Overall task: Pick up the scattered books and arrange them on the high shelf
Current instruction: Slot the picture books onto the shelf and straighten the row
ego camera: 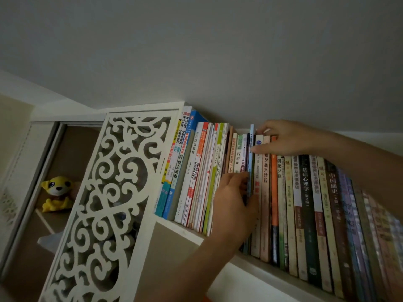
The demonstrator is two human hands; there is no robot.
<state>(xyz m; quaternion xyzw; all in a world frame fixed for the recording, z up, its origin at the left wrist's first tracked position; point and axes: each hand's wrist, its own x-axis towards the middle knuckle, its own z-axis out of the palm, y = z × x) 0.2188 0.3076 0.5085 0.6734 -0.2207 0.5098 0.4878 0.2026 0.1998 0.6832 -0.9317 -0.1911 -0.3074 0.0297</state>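
Pinching the thin blue book [251, 149] low on its spine, our left hand [234, 205] fingers hold it upright; right hand [287, 138] fingers grip neighbouring tops just right, parting the row on the shelf [250, 261].

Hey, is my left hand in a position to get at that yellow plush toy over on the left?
Probably not from here. The left hand is at the thin blue book among the shelved books, and the white carved panel stands between it and the yellow plush toy, which sits in a separate compartment.
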